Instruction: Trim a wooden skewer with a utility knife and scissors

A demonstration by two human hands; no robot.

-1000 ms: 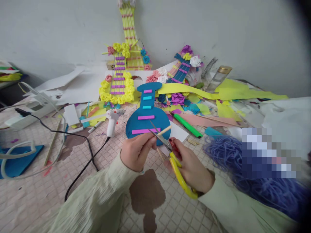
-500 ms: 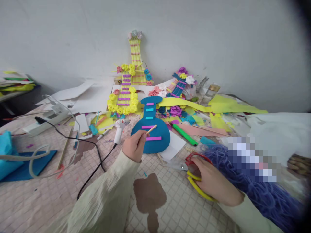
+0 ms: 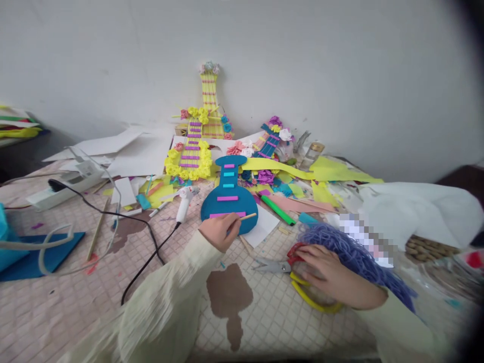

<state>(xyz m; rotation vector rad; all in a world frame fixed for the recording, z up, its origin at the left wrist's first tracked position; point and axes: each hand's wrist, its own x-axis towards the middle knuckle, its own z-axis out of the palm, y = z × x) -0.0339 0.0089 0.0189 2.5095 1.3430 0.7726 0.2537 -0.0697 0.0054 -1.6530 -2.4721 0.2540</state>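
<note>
My left hand (image 3: 224,232) is closed around a short wooden stick (image 3: 248,217), whose pale end juts out to the right. It is held over the lower part of a blue guitar-shaped cutout (image 3: 216,207), which has purple and light-blue strips across its neck and body. My right hand (image 3: 327,269) has its fingers over the red handle of a pair of scissors (image 3: 278,266). The blades are parted and point left, low over the tabletop. The scissors' yellow handle loop lies below the palm.
A white glue gun (image 3: 184,205) with a black cord lies left of the cutout. Purple-blue yarn (image 3: 340,247) is right of the scissors. A green marker (image 3: 278,209), a power strip (image 3: 64,186), yellow crepe paper (image 3: 333,170) and flower-trimmed guitar shapes (image 3: 192,146) fill the back.
My left hand has come down and slightly right with the stick, over the cutout's lower edge. My right hand's fingers look looser on the scissors, and the blades are wider apart. The view has shifted.
</note>
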